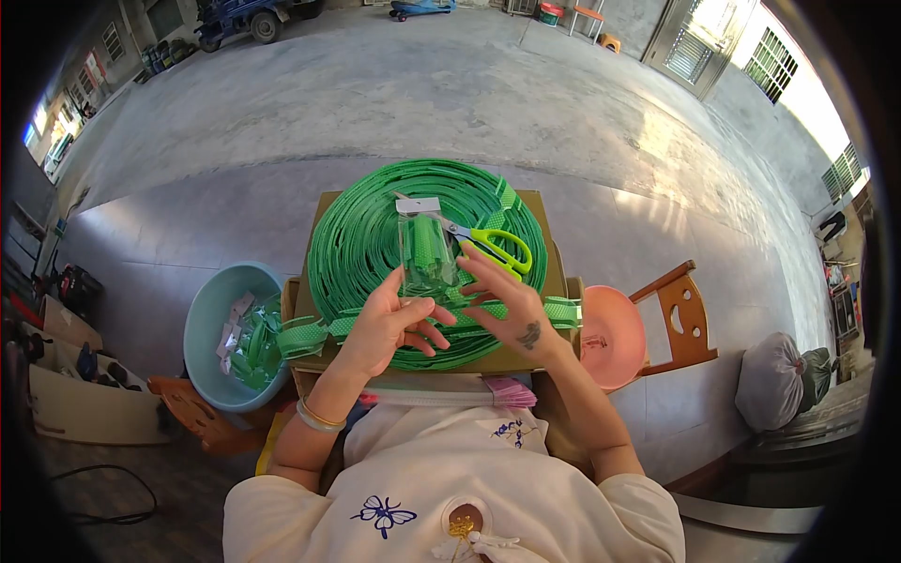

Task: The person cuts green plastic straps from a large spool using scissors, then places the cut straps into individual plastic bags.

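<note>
A clear plastic packet point(428, 251) with a white header holds folded green dotted ribbon. It is upright above a large coil of green ribbon point(352, 239). My left hand point(399, 324) grips its lower left corner between thumb and index finger, the other fingers loosely spread. Beside its right edge, my right hand point(511, 305) has its fingers apart and curved; whether a fingertip touches the plastic is hard to tell. Scissors with yellow-green handles point(507, 246) lie on the coil, partly behind the packet and my right fingers. Loose dotted ribbon point(305, 338) crosses the coil's near side.
The coil sits on a cardboard box point(324, 208). At left, a light blue basin point(211, 328) contains several green packets; at right, a pink basin point(610, 324) stands on a wooden chair point(680, 319). Pink strips point(511, 392) lie near my lap. Tied sacks point(774, 380) stand farther right.
</note>
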Tool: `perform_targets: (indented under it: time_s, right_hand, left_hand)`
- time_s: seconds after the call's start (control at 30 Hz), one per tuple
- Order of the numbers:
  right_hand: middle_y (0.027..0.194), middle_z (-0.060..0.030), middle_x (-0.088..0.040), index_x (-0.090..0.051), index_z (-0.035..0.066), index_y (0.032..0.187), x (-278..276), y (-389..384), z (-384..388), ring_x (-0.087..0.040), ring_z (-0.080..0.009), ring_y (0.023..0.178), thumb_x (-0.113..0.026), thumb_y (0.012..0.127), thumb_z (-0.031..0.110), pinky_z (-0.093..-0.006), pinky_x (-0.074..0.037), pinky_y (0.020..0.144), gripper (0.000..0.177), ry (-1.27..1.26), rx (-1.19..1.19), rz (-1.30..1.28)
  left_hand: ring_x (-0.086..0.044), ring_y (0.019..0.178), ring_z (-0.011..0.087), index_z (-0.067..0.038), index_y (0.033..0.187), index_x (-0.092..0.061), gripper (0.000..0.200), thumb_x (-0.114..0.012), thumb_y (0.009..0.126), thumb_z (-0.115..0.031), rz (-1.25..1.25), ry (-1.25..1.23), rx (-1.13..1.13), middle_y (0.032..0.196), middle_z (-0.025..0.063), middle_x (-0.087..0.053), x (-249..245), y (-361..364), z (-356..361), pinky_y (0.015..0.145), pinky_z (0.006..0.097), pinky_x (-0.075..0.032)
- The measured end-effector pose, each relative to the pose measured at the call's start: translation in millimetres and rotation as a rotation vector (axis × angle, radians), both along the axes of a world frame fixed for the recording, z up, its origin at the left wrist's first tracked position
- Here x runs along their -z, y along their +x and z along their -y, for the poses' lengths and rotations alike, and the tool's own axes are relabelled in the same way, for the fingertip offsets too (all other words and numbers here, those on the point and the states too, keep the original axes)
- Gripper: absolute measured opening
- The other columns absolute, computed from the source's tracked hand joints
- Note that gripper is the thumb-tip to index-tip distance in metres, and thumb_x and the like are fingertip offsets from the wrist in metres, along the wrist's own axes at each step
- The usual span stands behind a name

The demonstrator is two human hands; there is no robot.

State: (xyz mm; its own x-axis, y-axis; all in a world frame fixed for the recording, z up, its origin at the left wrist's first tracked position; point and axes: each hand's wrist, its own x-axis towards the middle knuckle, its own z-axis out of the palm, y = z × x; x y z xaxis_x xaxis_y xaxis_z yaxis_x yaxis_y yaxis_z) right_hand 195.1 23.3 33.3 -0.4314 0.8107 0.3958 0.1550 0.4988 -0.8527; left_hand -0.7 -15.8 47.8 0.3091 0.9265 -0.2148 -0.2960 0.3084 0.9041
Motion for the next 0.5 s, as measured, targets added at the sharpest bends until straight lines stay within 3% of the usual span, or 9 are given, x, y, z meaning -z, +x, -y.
perform_targets:
  time_s: [0.1, 0.17, 0.27, 0.37, 0.4, 0.5]
  right_hand:
    - [0.111, -0.0109, -0.06, -0.061, 0.002, 0.103, 22, -26, 1, -0.063, -0.0186, 0.087, -0.062, 0.074, -0.007, -0.0263, -0.053, 0.072, 0.03, 0.253, 0.095, 0.033]
    - [0.105, -0.0104, -0.063, -0.063, 0.001, 0.097, 28, -26, 4, -0.064, -0.0184, 0.085, -0.062, 0.074, -0.006, -0.0252, -0.053, 0.071, 0.023, 0.292, 0.172, -0.014]
    - [0.098, -0.0098, -0.065, -0.065, 0.0, 0.089, 27, -22, 7, -0.065, -0.0184, 0.082, -0.063, 0.074, -0.006, -0.0243, -0.053, 0.068, 0.016, 0.329, 0.244, -0.053]
    - [0.096, -0.0104, -0.065, -0.064, -0.001, 0.087, 30, -23, 11, -0.065, -0.0184, 0.08, -0.064, 0.073, -0.007, -0.0244, -0.053, 0.066, 0.016, 0.353, 0.235, -0.089]
    - [0.096, -0.0107, -0.065, -0.064, -0.001, 0.087, 30, -24, 13, -0.065, -0.0184, 0.079, -0.064, 0.072, -0.008, -0.0245, -0.053, 0.066, 0.017, 0.364, 0.221, -0.1]
    - [0.095, -0.0108, -0.065, -0.064, -0.001, 0.088, 30, -27, 19, -0.064, -0.0186, 0.078, -0.065, 0.072, -0.009, -0.0248, -0.053, 0.065, 0.018, 0.365, 0.167, -0.077]
  left_hand:
    - [-0.064, 0.063, 0.0219, -0.008, 0.138, -0.016, 0.058, -0.049, 0.091, -0.022, -0.016, -0.001, 0.047, 0.09, 0.0162, -0.061, 1, -2, 5, 0.048, 0.0272, -0.051]
    - [-0.064, 0.063, 0.0205, -0.01, 0.138, -0.012, 0.062, -0.048, 0.092, -0.026, 0.009, -0.029, 0.027, 0.098, 0.0177, -0.059, 1, -7, 11, 0.049, 0.0267, -0.052]
    - [-0.063, 0.063, 0.0204, -0.008, 0.139, -0.019, 0.062, -0.054, 0.089, -0.02, -0.236, 0.296, -0.343, 0.113, 0.0201, -0.052, 26, -17, 17, 0.051, 0.0275, -0.053]
    - [-0.063, 0.063, 0.0182, -0.006, 0.134, -0.032, 0.066, -0.066, 0.077, -0.003, -0.908, 0.941, -0.44, 0.126, 0.017, -0.045, 38, -21, 8, 0.055, 0.0271, -0.053]
    - [-0.063, 0.065, 0.0152, -0.01, 0.123, -0.05, 0.057, -0.07, 0.07, -0.003, -0.887, 1.006, -0.485, 0.119, 0.0109, -0.053, 36, -14, 7, 0.051, 0.024, -0.05]
    - [-0.063, 0.066, 0.0155, -0.008, 0.11, -0.06, 0.042, -0.069, 0.069, -0.001, -1.0, 1.343, -0.383, 0.114, 0.0094, -0.058, 43, -12, 0, 0.051, 0.0248, -0.05]
